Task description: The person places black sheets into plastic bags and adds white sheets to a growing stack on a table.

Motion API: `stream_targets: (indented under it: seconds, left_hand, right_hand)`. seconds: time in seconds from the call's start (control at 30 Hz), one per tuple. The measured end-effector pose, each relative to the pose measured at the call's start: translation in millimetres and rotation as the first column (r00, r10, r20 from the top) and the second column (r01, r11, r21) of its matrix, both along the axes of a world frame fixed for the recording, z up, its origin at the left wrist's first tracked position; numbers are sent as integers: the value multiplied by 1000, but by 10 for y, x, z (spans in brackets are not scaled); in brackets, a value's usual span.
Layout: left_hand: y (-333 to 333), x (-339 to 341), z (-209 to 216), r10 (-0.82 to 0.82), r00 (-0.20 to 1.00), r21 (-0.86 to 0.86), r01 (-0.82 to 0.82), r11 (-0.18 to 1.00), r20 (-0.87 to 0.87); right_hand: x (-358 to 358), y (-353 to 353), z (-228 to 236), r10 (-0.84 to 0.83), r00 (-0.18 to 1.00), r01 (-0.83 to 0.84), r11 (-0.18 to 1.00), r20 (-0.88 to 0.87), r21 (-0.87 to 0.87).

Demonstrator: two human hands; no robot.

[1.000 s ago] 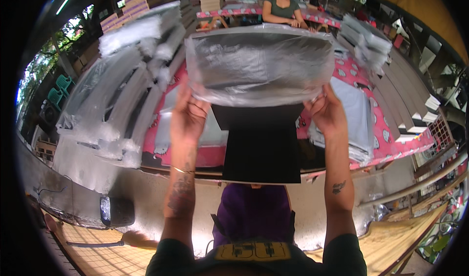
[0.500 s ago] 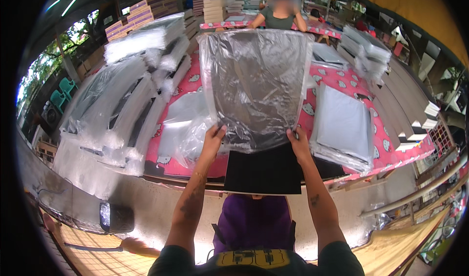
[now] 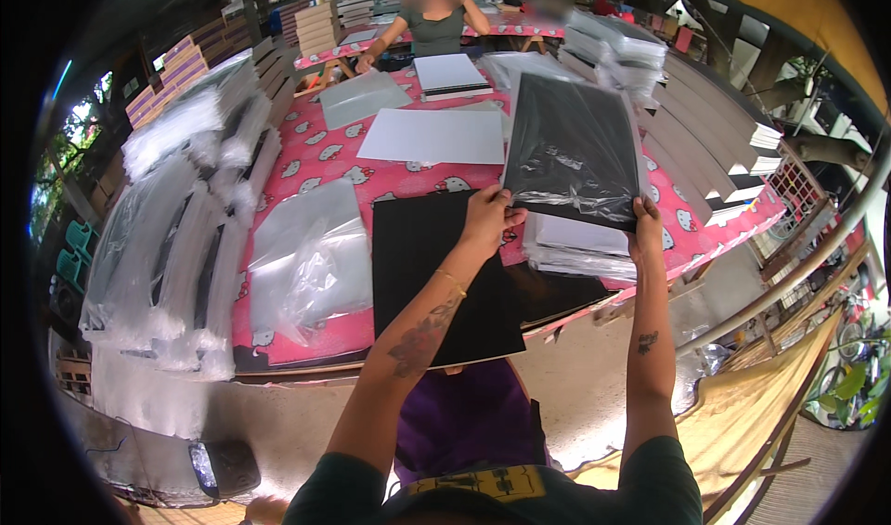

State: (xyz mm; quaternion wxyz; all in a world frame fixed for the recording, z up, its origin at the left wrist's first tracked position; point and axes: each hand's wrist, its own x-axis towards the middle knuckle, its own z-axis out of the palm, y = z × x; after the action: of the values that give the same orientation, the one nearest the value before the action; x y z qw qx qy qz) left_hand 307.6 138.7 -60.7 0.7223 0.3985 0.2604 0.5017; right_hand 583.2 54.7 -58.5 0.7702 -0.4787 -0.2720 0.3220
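Observation:
I hold a black board in a clear plastic sleeve (image 3: 575, 149) by its near corners, tilted up over the right side of the table. My left hand (image 3: 486, 220) pinches the near left corner; my right hand (image 3: 647, 222) grips the near right corner, thumb on top. Beneath it lies a stack of plastic-wrapped white boards (image 3: 580, 256), partly hidden. A bare black board (image 3: 418, 265) rests at the table's near edge, under my left forearm. Left of that are loose clear plastic sleeves (image 3: 311, 256). A white sheet (image 3: 432, 137) lies farther back.
The table wears a pink patterned cloth (image 3: 320, 168). Tall piles of plastic-wrapped boards (image 3: 153, 256) line the left; long board stacks (image 3: 710, 135) line the right. Across the table, a person (image 3: 436, 28) stands near a white-topped stack (image 3: 452, 75). A pole (image 3: 780, 279) slants at right.
Both hands have carried the sleeved board to the right, over the wrapped stack. The white sheet and white-topped stack behind it now show. The whole view has turned.

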Motion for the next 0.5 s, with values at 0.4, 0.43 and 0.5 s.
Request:
stream_targets:
  seconds: [0.4,0.43,0.5]
  left_hand:
    - [-294,394,-527,291,855,245,-200,949,-430]
    - [-302,359,-504,279,840,288,-155,945,-466]
    - [-325,24,-518,342,798,413,-129,902,-497]
  right_hand:
    - [402,-726,-694,-60,565,339,926,823,-166]
    - [596,-800,-779,-33,488,370,913,872,-173]
    - [734,-880,-929,41,413,404,887,910,-223]
